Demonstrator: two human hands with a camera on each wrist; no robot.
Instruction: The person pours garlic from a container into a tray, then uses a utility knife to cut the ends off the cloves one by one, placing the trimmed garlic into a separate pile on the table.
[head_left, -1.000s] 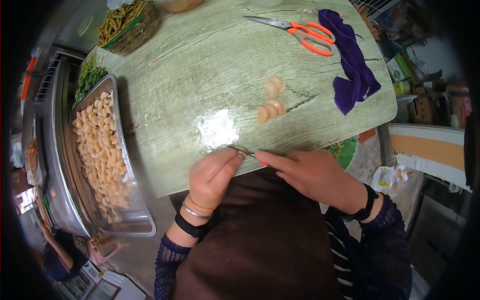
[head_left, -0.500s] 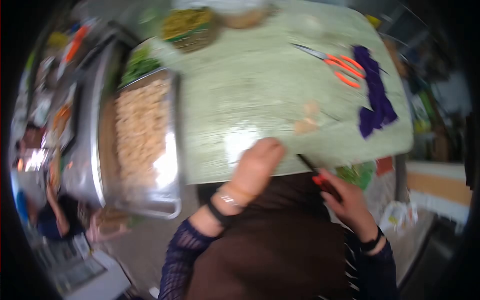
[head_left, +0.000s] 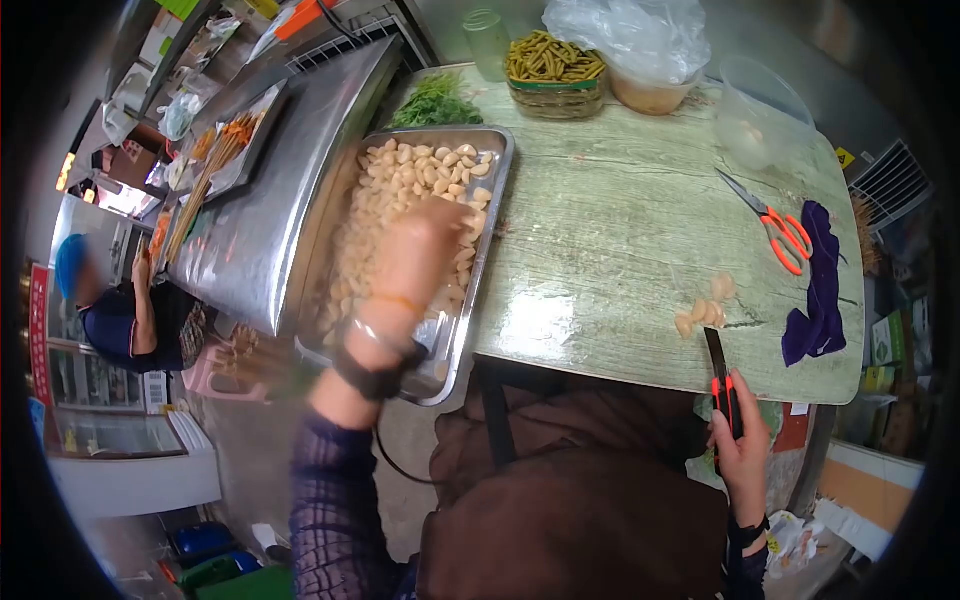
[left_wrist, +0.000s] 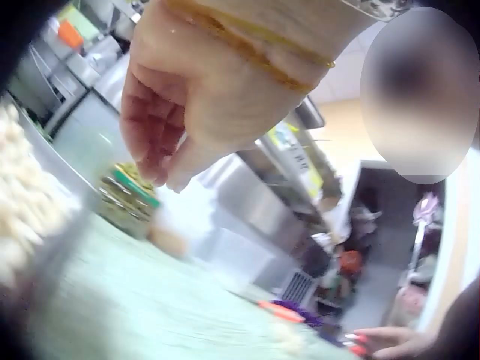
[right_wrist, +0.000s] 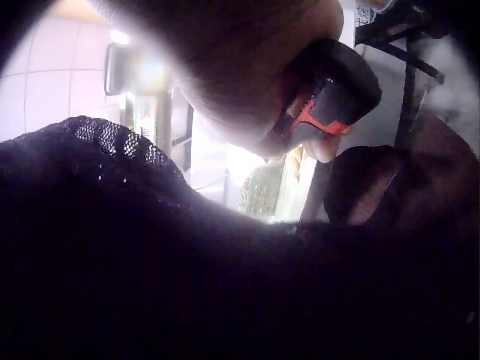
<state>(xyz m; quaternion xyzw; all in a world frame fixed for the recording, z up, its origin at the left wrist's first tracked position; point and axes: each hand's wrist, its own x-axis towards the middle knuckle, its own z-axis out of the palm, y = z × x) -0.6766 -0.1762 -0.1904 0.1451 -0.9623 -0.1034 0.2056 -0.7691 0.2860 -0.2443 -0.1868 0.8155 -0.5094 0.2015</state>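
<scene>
Held knife at table edge; reached over tray.
Wrapped right hand (head_left: 745, 458) round the handle of a knife (head_left: 714, 352), blade pointing away from the body, perhaps for safer control. Kept left hand (head_left: 418, 258) above a tray (head_left: 497, 210) of pale pieces (head_left: 400, 160), seemingly set alongside for easy reach, fingers curled together. Left scissors (head_left: 768, 214) beside purple cloth (head_left: 825, 270), farther off. Could not tell whether pinching anything on the left; lost some tray contents behind blurred left hand.

Your head camera looks down and forward over the tabletop (head_left: 600, 220); your left-wrist view looks from close behind your left hand (left_wrist: 217, 82) across it, both catching the purple cloth (head_left: 823, 270). Your right-wrist view crowds your right hand (right_wrist: 240, 82).
</scene>
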